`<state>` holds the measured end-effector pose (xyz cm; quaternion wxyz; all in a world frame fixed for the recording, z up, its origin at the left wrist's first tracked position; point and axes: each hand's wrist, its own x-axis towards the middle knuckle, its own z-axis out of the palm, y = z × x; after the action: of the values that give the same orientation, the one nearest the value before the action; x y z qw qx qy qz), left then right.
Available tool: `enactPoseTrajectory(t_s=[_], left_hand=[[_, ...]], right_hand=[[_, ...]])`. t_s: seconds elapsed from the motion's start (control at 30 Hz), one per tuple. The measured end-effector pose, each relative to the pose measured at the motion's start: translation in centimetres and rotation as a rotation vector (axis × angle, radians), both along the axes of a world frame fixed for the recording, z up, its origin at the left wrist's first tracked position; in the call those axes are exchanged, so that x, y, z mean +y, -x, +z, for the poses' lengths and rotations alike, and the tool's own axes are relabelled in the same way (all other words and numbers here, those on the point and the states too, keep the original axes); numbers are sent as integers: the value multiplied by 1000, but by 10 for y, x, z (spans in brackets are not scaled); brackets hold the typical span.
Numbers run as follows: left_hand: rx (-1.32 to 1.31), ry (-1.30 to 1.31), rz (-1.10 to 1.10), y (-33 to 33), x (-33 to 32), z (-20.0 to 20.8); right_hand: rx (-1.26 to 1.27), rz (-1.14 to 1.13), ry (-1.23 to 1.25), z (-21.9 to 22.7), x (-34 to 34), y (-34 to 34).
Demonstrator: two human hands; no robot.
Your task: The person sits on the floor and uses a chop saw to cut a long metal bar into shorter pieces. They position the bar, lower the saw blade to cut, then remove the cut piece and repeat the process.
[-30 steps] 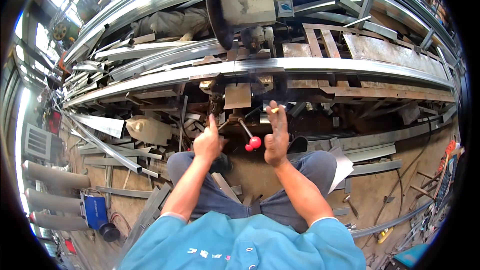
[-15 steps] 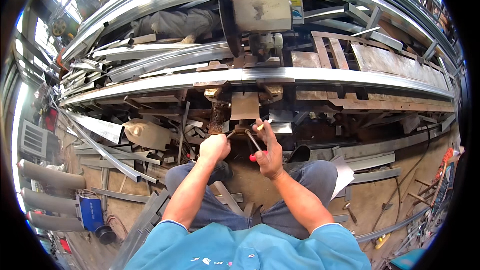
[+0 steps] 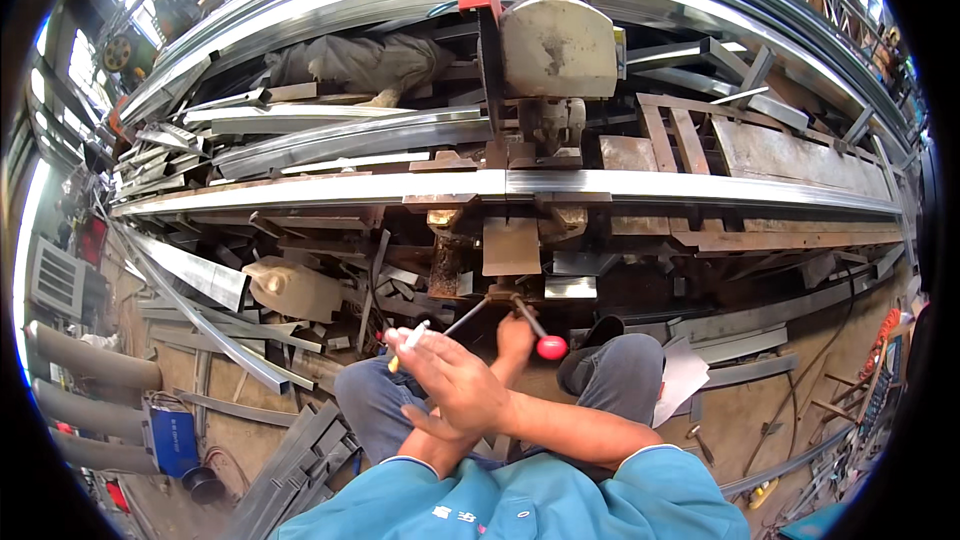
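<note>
Low in front of me is the crank handle (image 3: 505,293) of a cut-off saw's vise, with metal rods and red knobs (image 3: 551,347). My left hand (image 3: 514,340) is closed just below the hub, apparently around one rod, mostly hidden behind the rod beside it. Crossing over my left forearm, my right hand (image 3: 455,385) holds a cigarette (image 3: 412,333) between its fingers, near the rod that points left. A bright square metal tube (image 3: 700,185) lies across the vise beneath the saw's dark disc (image 3: 490,70) and its grey motor housing (image 3: 560,45).
Metal offcuts (image 3: 300,450) litter the floor and the rack on the left. A plastic jug (image 3: 290,288) lies left of my knees. Gas cylinders (image 3: 95,355) and a blue machine (image 3: 175,440) stand further left. A hammer (image 3: 700,443) and a white sheet (image 3: 683,375) are at right.
My right hand has left the rod and swung left across my left forearm, keeping the cigarette. My left hand has shifted right and down, and the crank rods have turned.
</note>
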<state>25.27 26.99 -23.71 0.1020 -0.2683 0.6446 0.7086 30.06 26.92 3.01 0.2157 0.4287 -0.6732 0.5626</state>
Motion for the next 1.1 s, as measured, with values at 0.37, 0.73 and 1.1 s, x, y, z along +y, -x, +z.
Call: enactPoseTrajectory(t_s=[0.37, 0.73, 1.1], left_hand=[[122, -1362, 32, -88, -115, 205], [631, 572, -791, 75, 24, 315], [566, 1552, -1369, 236, 143, 237]], right_hand=[[-92, 253, 780, 143, 89, -96], [-100, -57, 1061, 179, 154, -112], [-436, -453, 1288, 30, 259, 60]])
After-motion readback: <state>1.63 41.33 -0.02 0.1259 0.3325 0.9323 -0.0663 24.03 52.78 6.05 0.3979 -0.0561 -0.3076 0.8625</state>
